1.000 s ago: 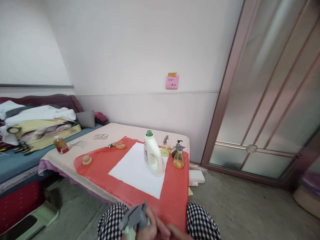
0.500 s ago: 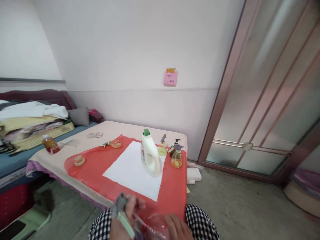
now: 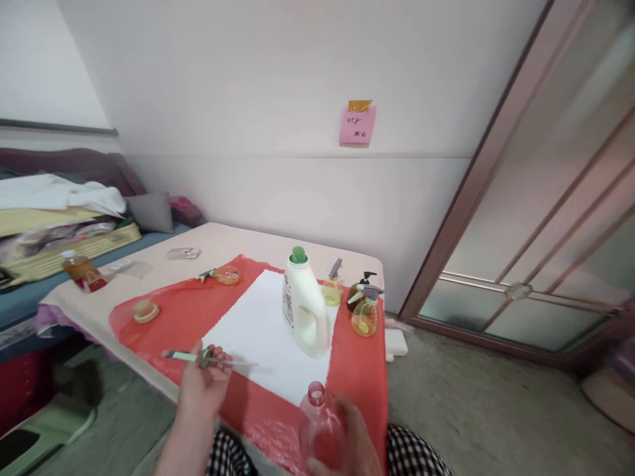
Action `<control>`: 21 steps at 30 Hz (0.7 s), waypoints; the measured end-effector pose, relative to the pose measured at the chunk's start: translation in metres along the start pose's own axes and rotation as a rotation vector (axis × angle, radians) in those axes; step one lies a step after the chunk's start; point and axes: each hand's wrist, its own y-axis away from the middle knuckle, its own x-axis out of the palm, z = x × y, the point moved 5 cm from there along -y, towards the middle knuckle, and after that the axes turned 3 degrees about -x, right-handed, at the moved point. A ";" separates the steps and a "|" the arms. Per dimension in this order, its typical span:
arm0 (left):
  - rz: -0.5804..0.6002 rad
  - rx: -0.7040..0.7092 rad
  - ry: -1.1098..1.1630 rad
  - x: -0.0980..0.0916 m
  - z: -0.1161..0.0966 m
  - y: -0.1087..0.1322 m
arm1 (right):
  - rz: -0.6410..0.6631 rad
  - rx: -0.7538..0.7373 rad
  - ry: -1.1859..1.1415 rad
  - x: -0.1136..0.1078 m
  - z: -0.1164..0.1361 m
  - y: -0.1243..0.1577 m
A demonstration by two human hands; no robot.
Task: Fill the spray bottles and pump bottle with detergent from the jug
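Observation:
My left hand (image 3: 201, 390) is closed round a grey-green spray pump head (image 3: 191, 357), held sideways above the red mat (image 3: 173, 317), its thin tube pointing right over the white sheet (image 3: 258, 330). My right hand (image 3: 347, 443) grips an open, clear pinkish bottle (image 3: 320, 423) upright at the table's near edge. Beyond them stands a white jug with a green cap (image 3: 303, 304). To its right are small yellow spray bottles (image 3: 364, 314), one (image 3: 333, 287) behind the jug.
A tan table (image 3: 228, 241) carries a small round pad (image 3: 145, 311), an orange bottle lying down (image 3: 225, 274) and a brown bottle (image 3: 82, 271). Folded bedding (image 3: 54, 198) lies at left. A glass sliding door (image 3: 546, 231) stands at right.
The pump head came off the bottle: my left hand lifted it up and left over the mat. My right hand raised the now open bottle into view.

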 end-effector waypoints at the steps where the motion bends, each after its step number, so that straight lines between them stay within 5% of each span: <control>1: -0.004 -0.003 -0.010 0.000 0.007 -0.008 | 0.012 0.003 -0.045 0.009 0.004 -0.009; 7: -0.037 -0.039 -0.096 -0.003 0.040 -0.037 | 0.097 0.034 -0.207 0.064 0.021 -0.056; 11: -0.013 -0.052 -0.138 -0.005 0.044 -0.043 | 0.072 0.131 -0.220 0.083 0.015 -0.063; 17: 0.045 -0.087 -0.160 0.002 0.053 -0.043 | -0.218 0.161 -0.196 0.048 -0.008 -0.060; 21: 0.049 -0.080 -0.166 0.003 0.057 -0.046 | -0.250 0.156 -0.193 0.034 -0.002 -0.103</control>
